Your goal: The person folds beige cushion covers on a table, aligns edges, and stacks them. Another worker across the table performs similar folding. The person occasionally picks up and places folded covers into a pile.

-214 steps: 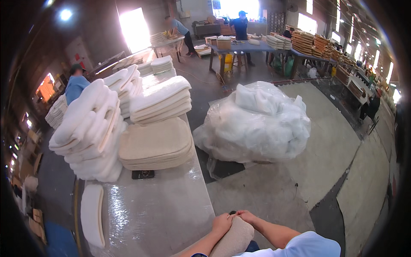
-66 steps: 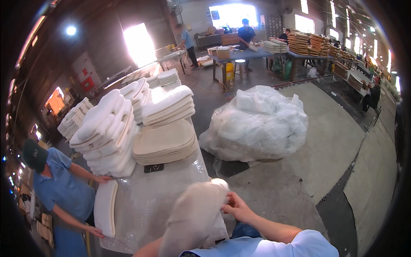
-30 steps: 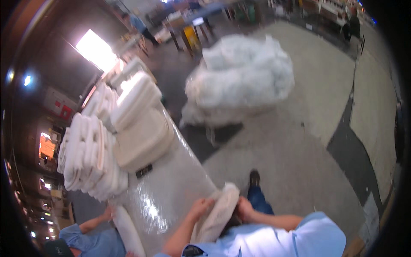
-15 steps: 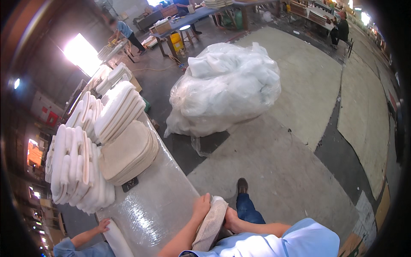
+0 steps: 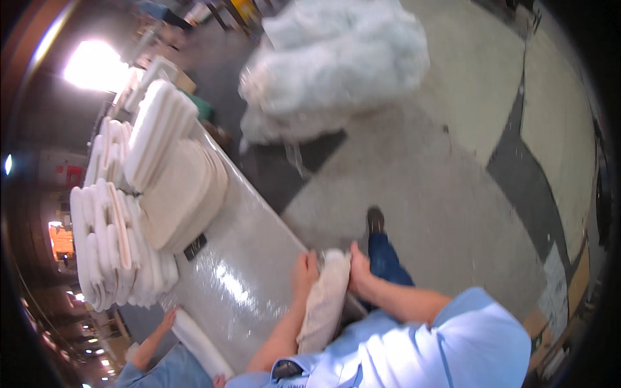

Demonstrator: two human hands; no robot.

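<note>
Upright in front of my body is a beige textured fabric cover (image 5: pixel 321 304), with white padding (image 5: pixel 334 253) showing at its far end. My left hand (image 5: pixel 305 277) grips its left side near that end, fingers closed and partly hidden. At the right edge of the same end, my right hand (image 5: pixel 359 270) is closed on the fabric with its thumb up. Both hands are at the near right edge of a shiny plastic-covered table (image 5: pixel 239 233).
Folded white padding (image 5: pixel 110 246) and a stack of beige covers (image 5: pixel 184 194) stand on the table's left part, beside a black phone-like object (image 5: pixel 195 247). A co-worker's hand (image 5: pixel 168 319) holds a white roll (image 5: pixel 200 343). A big plastic-wrapped white bundle (image 5: pixel 336 64) lies on the floor.
The view has tipped downward, and the floor bundle sits higher in it. My right hand has shifted up to the cover's far end. The co-worker's second hand now shows on the white roll.
</note>
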